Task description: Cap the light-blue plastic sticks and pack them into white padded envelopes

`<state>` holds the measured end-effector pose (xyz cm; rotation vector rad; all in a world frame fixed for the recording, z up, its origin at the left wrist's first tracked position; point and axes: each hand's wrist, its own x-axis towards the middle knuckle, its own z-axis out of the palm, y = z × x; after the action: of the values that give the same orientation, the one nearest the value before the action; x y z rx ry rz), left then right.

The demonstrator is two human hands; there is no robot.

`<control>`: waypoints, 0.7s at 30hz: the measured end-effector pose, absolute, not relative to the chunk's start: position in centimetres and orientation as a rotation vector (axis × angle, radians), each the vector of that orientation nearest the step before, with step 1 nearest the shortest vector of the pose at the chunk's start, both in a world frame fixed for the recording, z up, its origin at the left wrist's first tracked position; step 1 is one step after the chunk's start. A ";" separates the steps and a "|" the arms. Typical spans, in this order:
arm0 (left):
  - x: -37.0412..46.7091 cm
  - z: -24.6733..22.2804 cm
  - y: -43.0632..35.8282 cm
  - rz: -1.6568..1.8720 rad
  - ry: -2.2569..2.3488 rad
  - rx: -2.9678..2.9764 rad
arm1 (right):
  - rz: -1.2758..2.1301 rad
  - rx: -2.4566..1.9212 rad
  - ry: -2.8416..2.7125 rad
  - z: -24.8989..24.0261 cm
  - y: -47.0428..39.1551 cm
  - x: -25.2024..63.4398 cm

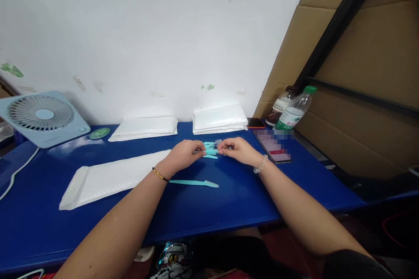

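Observation:
My left hand [185, 154] pinches one end of a turquoise eyebrow razor [211, 151] between thumb and fingers. At its other end, the fingertips of my right hand [237, 149] are closed on it. Below and behind the fingertips lies a small pile of similar turquoise razors [211, 156], partly hidden by the hands. A single eyebrow razor [193, 182] rests nearer to me, its head pointing right and its handle end behind my left wrist. Left of that wrist, a white padded mailer [114, 176] lies flat, partly covered by my forearm.
Two stacks of white mailers, a left stack [144, 127] and a right stack [220, 119], lie along the wall. A blue fan [44, 115] and a green disc [99, 133] are at left. Phones, a large one [270, 144] nearest, and two bottles, one green-capped [293, 113], stand right.

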<state>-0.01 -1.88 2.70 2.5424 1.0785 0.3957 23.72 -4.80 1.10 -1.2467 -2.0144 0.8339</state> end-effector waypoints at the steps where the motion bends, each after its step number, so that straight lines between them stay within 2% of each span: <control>1: -0.4 2.7 -1.5 0.405 1.106 2.524 | 0.821 -1.262 -2.013 1.0 -4.6 24.1; 10: -1.2 2.0 -0.4 0.348 1.199 2.477 | 0.327 -1.436 -2.089 -0.4 -3.1 26.3; 14: -0.7 2.3 -1.0 0.446 1.225 2.553 | 0.291 -1.360 -2.139 0.0 -3.7 25.5; 19: -0.9 3.7 -3.0 -0.064 0.918 2.506 | 0.374 -1.331 -2.146 1.1 -4.8 24.6; 21: -0.5 3.9 -3.7 -0.167 0.890 2.512 | 0.478 -1.321 -2.140 1.5 -5.3 24.4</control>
<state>-0.45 -3.73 3.90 2.5115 0.8895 -0.1669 24.36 -5.29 1.54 -1.3208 -2.1400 0.4784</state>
